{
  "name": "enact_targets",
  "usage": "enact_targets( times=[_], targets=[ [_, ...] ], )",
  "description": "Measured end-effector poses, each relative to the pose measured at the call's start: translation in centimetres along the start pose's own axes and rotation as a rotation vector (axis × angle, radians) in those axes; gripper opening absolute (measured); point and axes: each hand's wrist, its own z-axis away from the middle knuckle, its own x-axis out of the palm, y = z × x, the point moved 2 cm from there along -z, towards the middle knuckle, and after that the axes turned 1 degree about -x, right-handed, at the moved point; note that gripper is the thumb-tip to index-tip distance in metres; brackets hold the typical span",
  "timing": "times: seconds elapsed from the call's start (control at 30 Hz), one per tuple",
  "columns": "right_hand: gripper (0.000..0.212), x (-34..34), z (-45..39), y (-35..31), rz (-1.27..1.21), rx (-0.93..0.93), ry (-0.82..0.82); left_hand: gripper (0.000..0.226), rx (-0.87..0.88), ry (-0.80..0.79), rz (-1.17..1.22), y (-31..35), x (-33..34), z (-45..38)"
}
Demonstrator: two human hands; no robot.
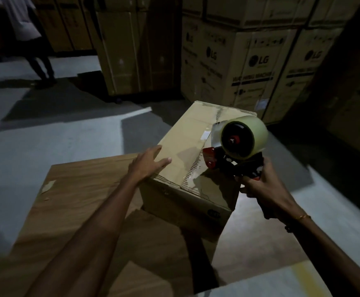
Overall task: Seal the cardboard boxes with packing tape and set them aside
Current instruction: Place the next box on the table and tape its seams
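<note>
Behind everything I see a wall of stacked cartons (260, 61), some printed LG, standing on a grey floor (46, 136). Nearer me lies a big flat cardboard sheet (78, 211), spread over the floor and running under my arms. On its far right part sits the box (196, 146), flaps closed, with a strip of clear tape along the centre seam and over the near edge. At far left, well apart, a person (25, 35) in a pale top stands on the floor.

My right hand (267, 189) is curled round the handle of the tape gun (237, 151), clamped on it, holding it just over the box's right near corner; I cannot tell whether its red nose touches the lid. The roll (244, 137) on it is pale and nearly full. My left hand (149, 161) lies flat on the lid's near left edge, fingers straight and spread apart.
</note>
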Motion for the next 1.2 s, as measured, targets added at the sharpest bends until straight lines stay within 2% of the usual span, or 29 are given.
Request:
enact_targets(
  times=[0.1, 0.17, 0.2, 0.27, 0.3, 0.37, 0.47, 0.57, 0.67, 0.83, 1.0, 1.1, 1.2],
  targets=[
    [0.054, -0.1, 0.3, -0.8, -0.002, -0.016, 0.030, 0.054, 0.061, 0.042, -0.240, 0.8, -0.2, -0.2],
    [0.054, -0.1, 0.4, -1.5, 0.008, -0.031, 0.026, 0.042, 0.126, 0.084, -0.205, 2.2, -0.1, 0.2],
    [0.055, -0.1, 0.4, -2.0, 0.007, -0.037, 0.021, 0.037, 0.165, 0.074, -0.088, 3.0, 0.1, 0.6],
    [0.058, 0.1, 0.5, -3.2, -0.007, -0.053, 0.014, 0.029, 0.179, -0.015, 0.324, 4.8, 0.4, 1.9],
    [0.060, 0.2, 0.5, -3.9, -0.017, -0.066, 0.013, 0.030, 0.127, -0.100, 0.559, 5.9, 0.5, 2.9],
    [0.064, 0.5, 0.8, -5.4, -0.023, -0.106, 0.004, 0.045, -0.076, -0.299, 0.954, 7.7, 0.7, 5.0],
    [0.061, 0.8, 1.4, -7.2, 0.000, -0.139, -0.006, 0.076, -0.339, -0.598, 1.179, 9.0, 1.0, 7.3],
    [0.060, 1.2, 2.1, -8.3, 0.037, -0.161, -0.010, 0.083, -0.400, -0.732, 1.251, 9.1, 1.1, 8.3],
    [0.059, 1.4, 3.1, -9.0, 0.051, -0.187, -0.011, 0.068, -0.426, -0.711, 1.280, 9.1, 1.0, 9.1],
    [0.059, 1.5, 4.5, -9.0, 0.050, -0.214, -0.016, 0.018, -0.440, -0.592, 1.416, 8.4, 0.7, 9.6],
    [0.061, 1.6, 5.2, -8.0, 0.005, -0.226, -0.048, 0.019, -0.437, -0.409, 1.411, 7.9, -0.1, 9.2],
    [0.061, 1.6, 5.5, -7.9, -0.007, -0.243, -0.081, 0.011, -0.449, -0.351, 1.396, 7.8, -0.6, 9.2],
    [0.061, 1.3, 5.6, -7.7, 0.005, -0.254, -0.096, 0.015, -0.394, -0.304, 1.362, 8.0, -0.7, 9.3]
  ],
)
